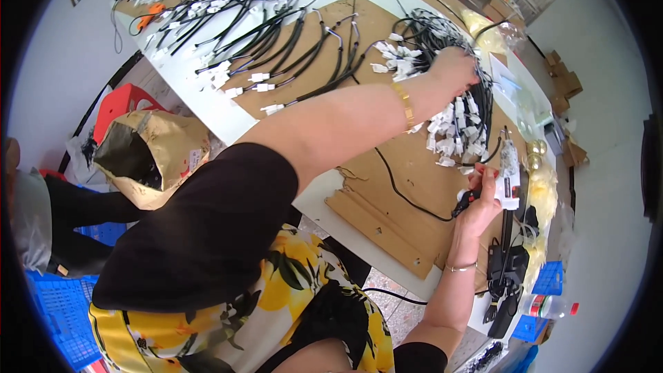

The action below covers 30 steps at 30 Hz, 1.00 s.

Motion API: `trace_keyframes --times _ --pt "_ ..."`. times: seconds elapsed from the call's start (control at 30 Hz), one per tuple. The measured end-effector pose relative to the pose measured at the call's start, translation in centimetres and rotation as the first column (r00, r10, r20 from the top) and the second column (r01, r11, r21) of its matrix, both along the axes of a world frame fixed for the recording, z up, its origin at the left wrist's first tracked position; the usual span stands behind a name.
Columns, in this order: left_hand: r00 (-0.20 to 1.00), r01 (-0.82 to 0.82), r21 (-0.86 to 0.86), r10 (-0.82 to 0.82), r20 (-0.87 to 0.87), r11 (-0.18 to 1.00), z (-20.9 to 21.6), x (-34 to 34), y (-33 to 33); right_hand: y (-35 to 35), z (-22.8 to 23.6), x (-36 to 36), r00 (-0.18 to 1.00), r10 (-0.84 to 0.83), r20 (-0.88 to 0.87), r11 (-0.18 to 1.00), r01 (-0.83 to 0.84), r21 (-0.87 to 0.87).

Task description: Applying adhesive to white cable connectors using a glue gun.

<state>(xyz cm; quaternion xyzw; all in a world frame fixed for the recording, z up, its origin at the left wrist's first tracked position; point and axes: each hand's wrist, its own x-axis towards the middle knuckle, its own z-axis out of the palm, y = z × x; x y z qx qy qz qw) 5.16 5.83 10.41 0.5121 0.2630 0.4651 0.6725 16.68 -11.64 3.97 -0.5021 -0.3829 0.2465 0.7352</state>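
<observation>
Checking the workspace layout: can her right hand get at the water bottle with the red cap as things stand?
Probably not yet: the right hand grips a black cable end, and the bottle lies beyond a black tool.

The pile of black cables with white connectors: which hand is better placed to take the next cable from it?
Probably the left hand. It already reaches into the pile of black cables on the cardboard sheet. The right hand is nearer the body and busy, holding a black-and-white tool with a cord.
</observation>
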Motion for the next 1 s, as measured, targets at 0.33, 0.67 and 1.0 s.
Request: trace_keyframes --times 0.33,0.67,1.0 --pt "0.99 0.14 -0.232 -0.141 0.014 0.963 -6.0 -3.2 -3.7 0.2 0.3 0.1 0.999 -0.036 0.041 0.999 0.037 -0.022" --pt "0.949 0.316 -0.074 -0.315 0.031 0.946 -7.3 -5.6 -6.9 -0.9 0.9 -0.8 0.977 0.048 0.209 0.998 -0.036 -0.059" --pt "0.973 0.232 0.013 -0.232 -0.021 0.973 -8.5 -5.5 -5.6 -1.7 0.6 -2.1 0.899 0.259 0.352 0.951 -0.173 -0.257"
